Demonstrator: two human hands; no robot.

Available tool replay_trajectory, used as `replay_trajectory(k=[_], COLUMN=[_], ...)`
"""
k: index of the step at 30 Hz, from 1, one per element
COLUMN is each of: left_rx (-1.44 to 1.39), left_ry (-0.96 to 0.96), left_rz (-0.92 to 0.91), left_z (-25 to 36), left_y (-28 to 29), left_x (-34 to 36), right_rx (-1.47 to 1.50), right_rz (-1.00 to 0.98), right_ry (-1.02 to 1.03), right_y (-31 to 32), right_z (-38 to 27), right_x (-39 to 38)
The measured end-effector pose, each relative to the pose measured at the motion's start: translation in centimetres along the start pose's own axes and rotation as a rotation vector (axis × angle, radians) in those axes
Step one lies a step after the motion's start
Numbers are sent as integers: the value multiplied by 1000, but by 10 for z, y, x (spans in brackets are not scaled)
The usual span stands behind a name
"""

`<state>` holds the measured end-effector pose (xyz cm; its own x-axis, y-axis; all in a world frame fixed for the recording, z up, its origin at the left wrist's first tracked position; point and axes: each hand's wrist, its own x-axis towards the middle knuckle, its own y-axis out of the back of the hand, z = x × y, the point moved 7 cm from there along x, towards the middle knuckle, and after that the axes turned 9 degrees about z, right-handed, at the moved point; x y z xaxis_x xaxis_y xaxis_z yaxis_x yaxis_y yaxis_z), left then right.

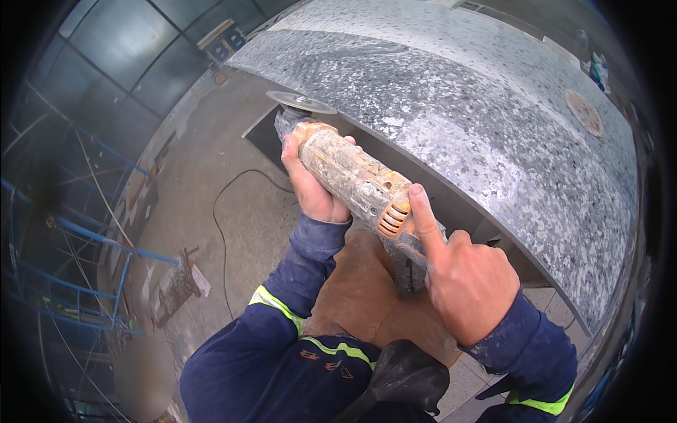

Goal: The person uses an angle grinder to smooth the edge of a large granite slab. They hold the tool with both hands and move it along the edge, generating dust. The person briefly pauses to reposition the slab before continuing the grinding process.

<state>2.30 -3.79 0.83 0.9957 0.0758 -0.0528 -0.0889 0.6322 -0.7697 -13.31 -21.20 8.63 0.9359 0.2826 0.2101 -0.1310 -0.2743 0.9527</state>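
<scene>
A dust-caked orange angle grinder (349, 171) with a metal disc (301, 102) at its head lies across my view, held beside a speckled grey stone slab (409, 106). My left hand (314, 185) is wrapped round the grinder's body just behind the head, its thumb on the near side and fingertips showing on the far side. My right hand (469, 275) grips the rear end, index finger stretched along the casing beside the vents, other fingers curled. The disc appears near the slab's edge; I cannot tell if they touch.
A dark panel (257, 131) runs below the slab's edge. A black cord (224, 243) snakes over the concrete floor (183, 218). Blue metal scaffolding (106, 233) stands at left, glass panels (127, 39) behind. A round pale object (584, 113) rests on the slab's right.
</scene>
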Motion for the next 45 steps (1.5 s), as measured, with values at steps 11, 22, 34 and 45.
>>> replay_trajectory(k=[11,22,34,45], left_rx=[22,19,8,10], left_ry=[-7,0,-34,-52], left_rz=[7,-11,-10,10], left_z=[-4,-2,8,10], left_y=[-8,-4,13,22], left_x=[-16,-7,29,50], right_rx=[-19,5,13,-12], right_rz=[-12,-9,24,69], right_ry=[-6,15,47,39], right_y=[7,3,-6,-19], right_z=[2,2,-3,-2], right_x=[-15,-5,24,42])
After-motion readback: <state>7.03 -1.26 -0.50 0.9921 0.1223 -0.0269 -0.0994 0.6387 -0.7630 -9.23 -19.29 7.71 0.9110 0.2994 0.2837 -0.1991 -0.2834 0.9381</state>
